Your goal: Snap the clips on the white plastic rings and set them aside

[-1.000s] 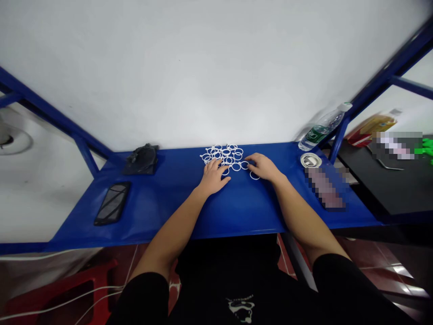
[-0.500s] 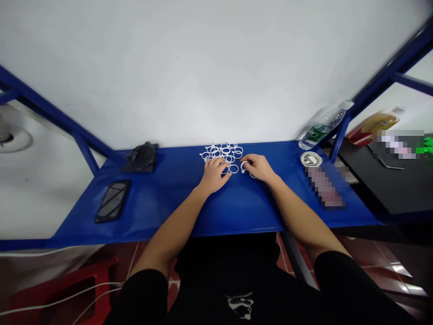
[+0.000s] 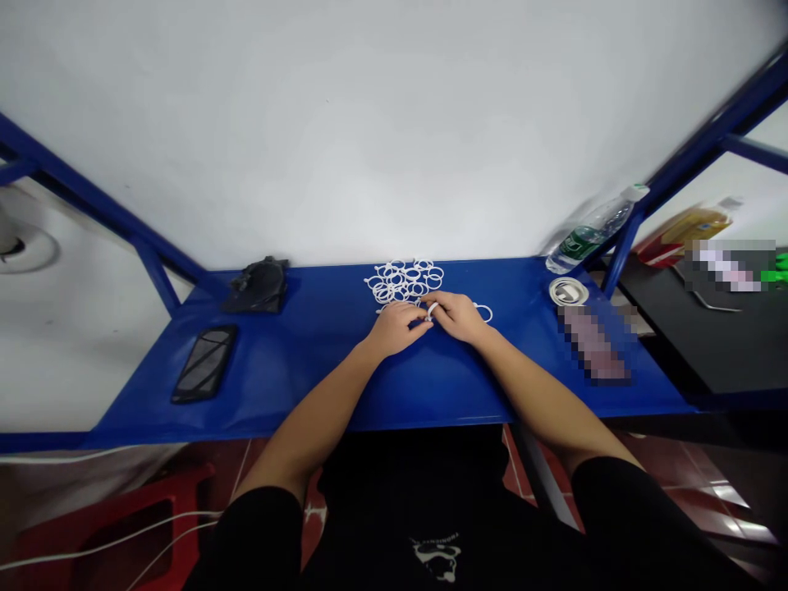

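Note:
Between my two hands stands a thin white ring [image 3: 432,310] with a small knob, tilted up off the table. My right hand [image 3: 459,317] is closed on it with bent fingers. My left hand [image 3: 395,329] meets it from the other side, thumb and fingertips pinched at the knob end. Behind the hands lies a loose pile of similar white rings [image 3: 394,281], several overlapping. Some rings at the pile's front edge are partly hidden by my left hand. One more white ring [image 3: 486,313] lies just right of my right hand, partly covered by it.
On the blue table [image 3: 295,361] a dark phone [image 3: 205,364] and a black plastic bag [image 3: 257,285] lie left. At right are a water bottle [image 3: 594,234], a white roll [image 3: 567,292] and a blurred-out item [image 3: 593,345]. Blue frame bars [image 3: 625,253] flank the table; a wall stands behind.
My right hand has moved left with a ring, up to my left hand. My left hand has come slightly nearer and now pinches at that ring. Another ring now shows right of my right hand.

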Action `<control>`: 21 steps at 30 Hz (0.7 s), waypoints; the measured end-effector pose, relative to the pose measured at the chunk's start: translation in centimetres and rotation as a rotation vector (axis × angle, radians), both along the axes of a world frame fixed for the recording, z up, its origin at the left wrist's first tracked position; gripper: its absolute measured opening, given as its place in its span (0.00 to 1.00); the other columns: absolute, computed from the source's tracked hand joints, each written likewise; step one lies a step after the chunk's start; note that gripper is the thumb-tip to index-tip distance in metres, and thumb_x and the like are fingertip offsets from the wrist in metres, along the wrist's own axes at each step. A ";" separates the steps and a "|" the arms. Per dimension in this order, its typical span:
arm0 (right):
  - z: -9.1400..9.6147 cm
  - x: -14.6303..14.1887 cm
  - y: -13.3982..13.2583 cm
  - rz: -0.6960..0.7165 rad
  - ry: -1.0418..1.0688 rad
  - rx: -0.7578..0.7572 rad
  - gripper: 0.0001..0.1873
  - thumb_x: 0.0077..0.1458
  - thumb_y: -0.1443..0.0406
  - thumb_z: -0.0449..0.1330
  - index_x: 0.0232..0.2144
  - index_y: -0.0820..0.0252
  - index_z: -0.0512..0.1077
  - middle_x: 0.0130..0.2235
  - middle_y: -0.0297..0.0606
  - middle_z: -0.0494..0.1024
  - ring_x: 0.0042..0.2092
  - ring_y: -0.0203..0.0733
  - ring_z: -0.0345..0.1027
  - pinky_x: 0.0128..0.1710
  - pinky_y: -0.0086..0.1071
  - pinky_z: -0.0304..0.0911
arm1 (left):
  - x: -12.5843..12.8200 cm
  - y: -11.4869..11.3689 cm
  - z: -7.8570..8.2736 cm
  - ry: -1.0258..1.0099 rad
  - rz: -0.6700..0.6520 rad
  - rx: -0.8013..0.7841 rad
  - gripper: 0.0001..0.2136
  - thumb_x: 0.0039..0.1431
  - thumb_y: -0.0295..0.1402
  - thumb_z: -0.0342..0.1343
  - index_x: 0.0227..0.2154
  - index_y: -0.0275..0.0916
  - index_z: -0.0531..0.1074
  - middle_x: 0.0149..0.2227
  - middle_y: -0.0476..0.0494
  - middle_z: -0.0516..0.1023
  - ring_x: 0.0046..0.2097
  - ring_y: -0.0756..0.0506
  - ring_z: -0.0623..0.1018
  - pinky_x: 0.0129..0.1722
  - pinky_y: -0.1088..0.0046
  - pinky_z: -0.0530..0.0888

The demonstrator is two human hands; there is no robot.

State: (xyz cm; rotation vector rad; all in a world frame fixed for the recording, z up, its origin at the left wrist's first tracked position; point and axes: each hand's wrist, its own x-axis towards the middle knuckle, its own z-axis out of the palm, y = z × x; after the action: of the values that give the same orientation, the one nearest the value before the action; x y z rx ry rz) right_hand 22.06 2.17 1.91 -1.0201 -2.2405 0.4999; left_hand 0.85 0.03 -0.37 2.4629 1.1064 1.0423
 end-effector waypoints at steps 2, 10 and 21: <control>0.2 0.0 0.0 0.021 -0.045 0.016 0.19 0.69 0.65 0.52 0.54 0.55 0.78 0.51 0.41 0.85 0.50 0.47 0.80 0.50 0.37 0.70 | 0.0 0.0 0.0 -0.033 0.045 0.005 0.05 0.67 0.35 0.60 0.38 0.44 0.80 0.36 0.46 0.84 0.40 0.43 0.83 0.49 0.60 0.78; 0.4 -0.3 -0.1 0.062 -0.227 0.051 0.15 0.73 0.57 0.53 0.43 0.57 0.77 0.41 0.42 0.85 0.40 0.45 0.77 0.37 0.32 0.61 | -0.4 -0.2 0.3 -0.310 0.177 -0.064 0.10 0.71 0.36 0.54 0.44 0.42 0.80 0.41 0.45 0.85 0.41 0.46 0.83 0.46 0.67 0.80; 0.1 0.0 0.4 0.090 -0.290 -0.018 0.16 0.73 0.59 0.51 0.37 0.60 0.75 0.37 0.42 0.82 0.36 0.43 0.72 0.36 0.32 0.53 | -0.2 -0.5 1.0 -0.419 -0.104 -0.031 0.10 0.63 0.27 0.59 0.42 0.42 0.83 0.39 0.45 0.85 0.36 0.48 0.82 0.38 0.71 0.79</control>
State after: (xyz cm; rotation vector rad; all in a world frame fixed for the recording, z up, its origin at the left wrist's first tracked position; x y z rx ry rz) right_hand 22.03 2.52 2.01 -1.0610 -2.5507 0.4336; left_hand 0.66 -0.46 0.61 2.1123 0.8430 1.4092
